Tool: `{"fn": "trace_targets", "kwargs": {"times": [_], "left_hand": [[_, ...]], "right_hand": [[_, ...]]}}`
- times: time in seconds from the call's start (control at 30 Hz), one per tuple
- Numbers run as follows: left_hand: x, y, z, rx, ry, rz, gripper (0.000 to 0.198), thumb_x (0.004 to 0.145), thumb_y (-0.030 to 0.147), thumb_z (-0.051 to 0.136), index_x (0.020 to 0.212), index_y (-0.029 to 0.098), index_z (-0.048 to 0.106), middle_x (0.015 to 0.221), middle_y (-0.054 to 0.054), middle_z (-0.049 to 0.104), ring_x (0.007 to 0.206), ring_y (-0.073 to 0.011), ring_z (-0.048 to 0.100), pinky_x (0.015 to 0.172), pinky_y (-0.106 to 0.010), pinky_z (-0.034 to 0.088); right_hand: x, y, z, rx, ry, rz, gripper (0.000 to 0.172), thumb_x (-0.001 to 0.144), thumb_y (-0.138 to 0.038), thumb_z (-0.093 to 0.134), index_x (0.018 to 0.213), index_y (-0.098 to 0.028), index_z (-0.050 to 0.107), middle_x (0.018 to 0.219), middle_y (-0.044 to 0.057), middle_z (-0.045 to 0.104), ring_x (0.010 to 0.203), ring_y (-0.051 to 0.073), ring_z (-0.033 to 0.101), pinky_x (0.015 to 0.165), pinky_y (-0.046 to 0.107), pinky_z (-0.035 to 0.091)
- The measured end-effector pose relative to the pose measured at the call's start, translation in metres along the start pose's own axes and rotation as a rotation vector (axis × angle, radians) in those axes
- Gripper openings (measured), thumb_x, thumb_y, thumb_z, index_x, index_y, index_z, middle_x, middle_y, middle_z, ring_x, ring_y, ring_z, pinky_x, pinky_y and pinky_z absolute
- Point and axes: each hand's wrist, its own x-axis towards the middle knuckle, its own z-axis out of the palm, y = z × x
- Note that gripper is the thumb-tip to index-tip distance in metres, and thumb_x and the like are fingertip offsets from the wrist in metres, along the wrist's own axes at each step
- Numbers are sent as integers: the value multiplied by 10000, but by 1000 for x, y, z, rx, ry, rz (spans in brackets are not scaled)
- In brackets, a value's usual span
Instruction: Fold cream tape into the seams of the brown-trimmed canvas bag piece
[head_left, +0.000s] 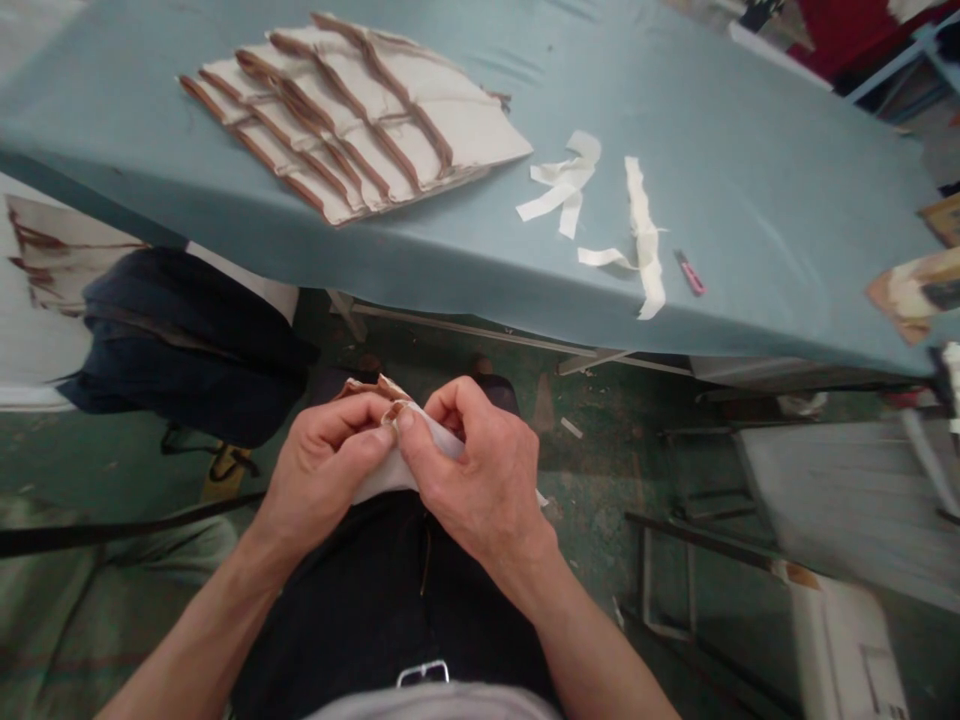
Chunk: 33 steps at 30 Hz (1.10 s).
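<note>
Both my hands meet over my lap, below the table edge. My left hand (326, 460) and my right hand (472, 465) pinch the same small white fabric piece with a brown trimmed edge (442, 440). The fingers of both are closed on it, thumbs and forefingers meeting at its brown corner. Most of the piece is hidden under my hands. On the table above lies a fanned stack of similar white pieces with brown trim (352, 110).
The blue-grey covered table (750, 150) carries loose white strips (637, 230) and a small pink cutter (690, 272). A dark bag (187, 340) sits at the left under the table. Metal frames (697, 540) stand on the green floor at the right.
</note>
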Motion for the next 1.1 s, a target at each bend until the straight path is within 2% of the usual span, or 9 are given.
{"fn": "trace_targets", "kwargs": {"times": [0.13,0.27,0.33,0.47,0.63,0.73,0.83,0.93,1.1], "left_hand": [[-1,14,9,249,42,123,204,812,216,584,673,193,731,696,8,685,649,-148,576,585,-230,448],[-6,21,18,324,113,176,221,804,213,522,627,210,654,593,44,610,533,-125,517,501,-227,397],[-10,20,20,362,159,199,220,810,208,515,640,215,655,568,58,600,501,-116,505,474,-224,373],[-17,17,23,433,244,241,233,834,200,533,672,216,700,587,61,640,519,-117,546,492,-220,399],[-23,16,27,442,332,222,208,826,208,575,697,219,737,608,50,675,522,-126,541,502,-240,394],[-21,11,24,312,296,154,164,790,207,600,673,217,715,605,40,631,544,-135,503,514,-249,382],[-15,3,16,12,190,-6,138,731,223,605,595,212,620,575,38,537,519,-127,404,468,-241,326],[-9,2,9,-148,95,-116,103,660,222,610,562,201,586,585,31,527,531,-120,399,466,-222,326],[-3,9,5,-155,-12,-129,87,631,242,602,561,190,606,613,11,578,537,-121,444,480,-219,361]], "right_hand": [[-1,9,5,163,-69,56,308,915,-474,666,754,-234,558,622,-55,546,560,123,495,607,274,333],[-4,15,9,417,-182,147,336,892,-496,704,747,-235,550,601,-74,502,535,108,441,544,256,328],[-4,15,10,504,-222,185,343,880,-500,723,746,-234,553,596,-79,483,530,103,418,517,251,309],[-3,15,13,633,-262,221,364,860,-479,742,720,-236,511,600,-85,448,538,94,380,510,245,275],[-4,17,25,795,-278,247,367,843,-473,724,711,-234,479,632,-78,433,585,101,365,540,238,307],[-4,16,29,890,-341,303,352,815,-430,721,695,-235,452,639,-78,414,587,99,342,545,233,312],[-1,14,27,955,-448,342,464,779,-501,778,669,-243,410,601,-94,375,561,92,307,533,230,308],[5,15,25,956,-533,270,520,790,-540,806,655,-241,403,575,-102,368,544,87,302,534,227,313],[9,29,24,983,-619,104,498,831,-503,824,710,-246,415,575,-113,416,489,74,316,494,215,302]]}}
